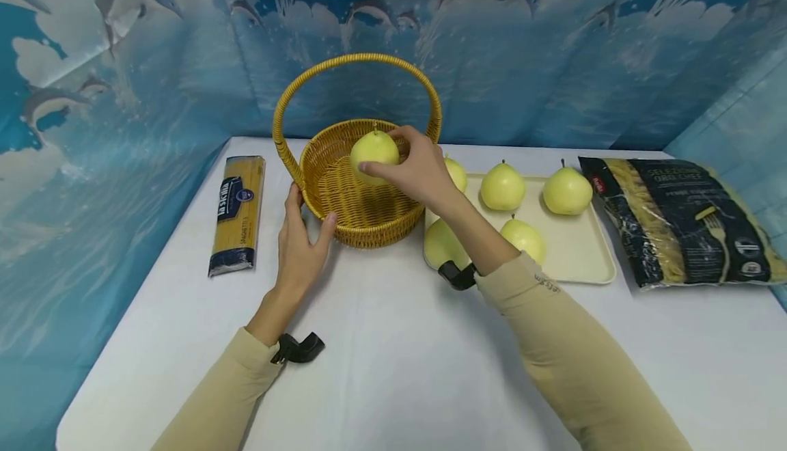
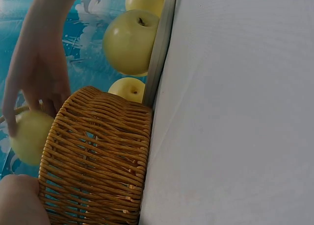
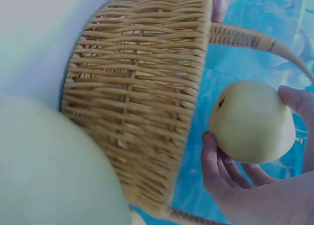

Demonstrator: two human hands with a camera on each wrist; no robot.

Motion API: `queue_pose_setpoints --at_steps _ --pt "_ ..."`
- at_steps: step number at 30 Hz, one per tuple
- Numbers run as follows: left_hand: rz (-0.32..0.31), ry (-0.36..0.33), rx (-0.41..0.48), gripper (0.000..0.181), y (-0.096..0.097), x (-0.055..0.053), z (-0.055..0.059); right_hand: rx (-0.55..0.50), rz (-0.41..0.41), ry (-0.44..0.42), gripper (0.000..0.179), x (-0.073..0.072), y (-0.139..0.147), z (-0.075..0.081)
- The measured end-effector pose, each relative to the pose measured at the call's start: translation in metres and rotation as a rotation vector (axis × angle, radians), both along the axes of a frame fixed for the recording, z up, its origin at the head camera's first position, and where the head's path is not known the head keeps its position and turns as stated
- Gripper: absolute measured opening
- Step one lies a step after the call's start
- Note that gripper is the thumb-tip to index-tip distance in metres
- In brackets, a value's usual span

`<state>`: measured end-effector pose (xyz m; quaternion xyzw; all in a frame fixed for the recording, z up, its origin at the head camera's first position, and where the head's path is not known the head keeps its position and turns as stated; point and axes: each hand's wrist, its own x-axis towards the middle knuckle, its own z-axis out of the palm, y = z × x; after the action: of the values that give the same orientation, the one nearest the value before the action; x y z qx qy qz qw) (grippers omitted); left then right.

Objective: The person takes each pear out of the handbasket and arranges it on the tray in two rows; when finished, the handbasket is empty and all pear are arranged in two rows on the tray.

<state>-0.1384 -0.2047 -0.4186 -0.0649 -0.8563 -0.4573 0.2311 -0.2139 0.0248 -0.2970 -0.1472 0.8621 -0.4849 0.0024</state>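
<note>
My right hand (image 1: 424, 172) holds a yellow-green pear (image 1: 372, 153) above the opening of a round wicker basket (image 1: 381, 234) with a tall hoop handle. Thumb and fingers sit on opposite sides of this pear in the right wrist view, its stem (image 3: 299, 140) pointing toward the palm. At the basket's left front side, my left hand (image 1: 300, 249) grips the wall, its thumb (image 2: 22, 190) at the rim in the left wrist view. The woven floor visible inside the basket is bare. Several more pears (image 1: 503, 188) rest on a cream tray (image 1: 581, 253) right of the basket, partly behind my right forearm.
A spaghetti packet (image 1: 236, 215) lies left of the basket, and a large dark pasta bag (image 1: 688, 222) lies right of the tray. Behind the white table (image 1: 393, 369) hangs a blue dolphin-print curtain (image 1: 203, 75).
</note>
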Motion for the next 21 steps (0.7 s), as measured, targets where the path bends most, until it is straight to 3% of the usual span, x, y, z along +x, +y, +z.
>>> queue_pose_setpoints --at_steps 12,21 --pt "-0.006 0.023 -0.001 0.086 -0.001 0.001 0.0 -0.115 0.013 0.016 0.07 0.05 0.054 0.008" --pt "-0.007 0.018 -0.01 0.085 -0.001 0.002 -0.001 -0.089 -0.091 0.027 0.064 0.075 0.112 0.003"
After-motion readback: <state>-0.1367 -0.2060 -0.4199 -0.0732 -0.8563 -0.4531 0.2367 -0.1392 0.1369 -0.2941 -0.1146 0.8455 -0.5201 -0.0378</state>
